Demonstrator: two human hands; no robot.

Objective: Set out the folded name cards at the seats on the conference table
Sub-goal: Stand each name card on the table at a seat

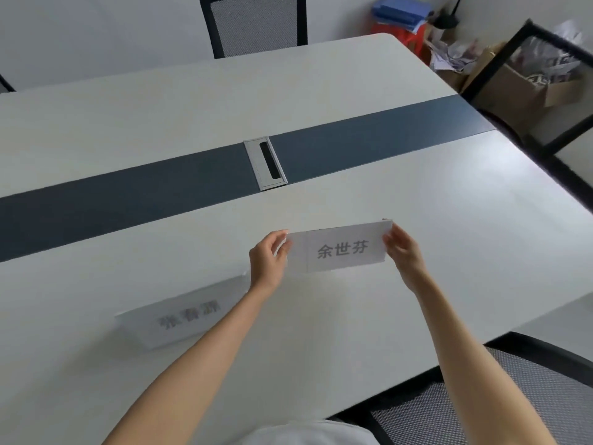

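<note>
A white name card (341, 247) with dark printed characters is held up above the conference table (401, 175), its printed face toward me. My left hand (268, 260) pinches its left end and my right hand (405, 253) pinches its right end. A second white name card (183, 313) with printed characters lies on the table to the left, beside my left forearm, which covers its right end.
A dark blue strip with a metal cable hatch (265, 163) runs across the table's middle. Mesh chairs stand at the far side (253, 24), at the right end (526, 78) and at my near right (481, 396). Cardboard boxes (526, 88) and clutter fill the back right corner.
</note>
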